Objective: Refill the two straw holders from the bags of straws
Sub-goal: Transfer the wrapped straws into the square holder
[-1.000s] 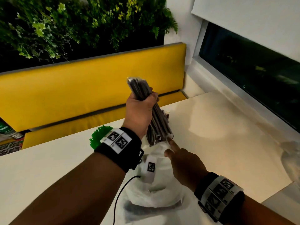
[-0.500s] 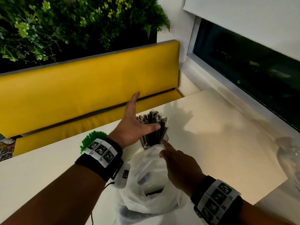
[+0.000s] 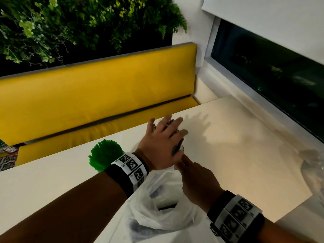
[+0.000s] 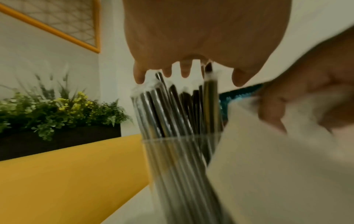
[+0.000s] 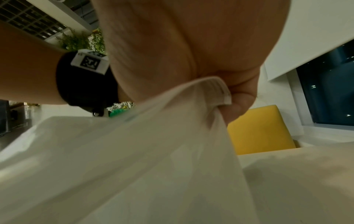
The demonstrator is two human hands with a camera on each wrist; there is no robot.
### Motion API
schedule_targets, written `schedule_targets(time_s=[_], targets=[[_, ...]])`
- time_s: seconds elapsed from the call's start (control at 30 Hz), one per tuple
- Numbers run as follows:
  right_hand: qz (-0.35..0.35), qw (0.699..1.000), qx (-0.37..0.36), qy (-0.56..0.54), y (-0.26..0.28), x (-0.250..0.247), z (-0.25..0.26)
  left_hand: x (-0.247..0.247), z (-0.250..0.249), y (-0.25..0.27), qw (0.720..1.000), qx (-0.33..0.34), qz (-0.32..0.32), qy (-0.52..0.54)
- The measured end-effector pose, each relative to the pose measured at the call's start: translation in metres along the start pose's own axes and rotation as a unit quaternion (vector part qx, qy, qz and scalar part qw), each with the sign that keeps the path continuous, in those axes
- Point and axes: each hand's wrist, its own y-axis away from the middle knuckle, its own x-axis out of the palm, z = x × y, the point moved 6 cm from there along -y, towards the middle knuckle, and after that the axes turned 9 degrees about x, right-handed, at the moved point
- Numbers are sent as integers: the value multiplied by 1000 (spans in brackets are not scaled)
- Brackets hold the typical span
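My left hand (image 3: 163,135) lies flat with spread fingers on the tops of the dark wrapped straws (image 4: 178,109). Those straws stand in a clear holder (image 4: 172,166) on the white table (image 3: 236,146). In the left wrist view the fingertips (image 4: 138,75) press down on the straw ends. My right hand (image 3: 196,178) pinches the rim of a white plastic bag (image 3: 157,207) just in front of the holder; the right wrist view shows the bag edge (image 5: 214,87) gripped between thumb and fingers. A second holder full of green straws (image 3: 105,155) stands to the left, partly behind my left wrist.
A yellow bench (image 3: 96,93) runs along the table's far edge, with plants (image 3: 70,23) above it. A dark window (image 3: 271,76) lines the right side. A clear plastic bag (image 3: 313,169) lies at the table's right edge.
My left hand lowered the bundle of dark straws into the clear holder, let go and now lies open and flat on their tops. My right hand kept hold of the bag.
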Motion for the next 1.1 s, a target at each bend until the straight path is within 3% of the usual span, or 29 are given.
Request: schedule_targets(time_s=[0.07,0.2,0.3,0.43,0.6,0.77,0.83,0.9,0.93,0.97,1.0,1.07,1.1], targets=[[0,1000,-3,3,1,0,1,9,4,6,999,25,24,3],[9,1000,6,10,2,-1,-1,4,30,6,999,-32,-36,4],[11,1000,11,11,3,0,0,8,23,0,999,-24,0,36],[4,1000,9,10,2,-1,1,-2,16,-8,997,-42,-14,64],[6,1000,11,12,1,-1,1,18,16,-10,997,-44,63,4],[11,1000,10,-4,3,-1,-2,10,32,-9,989,-118,79,39],[7,1000,11,-17,5,-1,-1,-20,20,1,989,-132,2,63],[-8,1000,9,-29,10,0,-2,-57,-11,28,980,-57,-149,120],[-19,999,4,-37,14,0,-3,-62,-29,46,974,-19,-168,150],[-28,998,-9,-50,17,1,-4,-55,-46,62,973,-8,-123,196],[-30,997,-28,-72,20,2,-4,-36,-60,76,969,-32,-29,245],[-20,988,-73,-132,28,6,-2,17,-80,104,922,-134,170,322],[-13,983,-92,-156,32,8,1,37,-85,117,895,-179,226,339]])
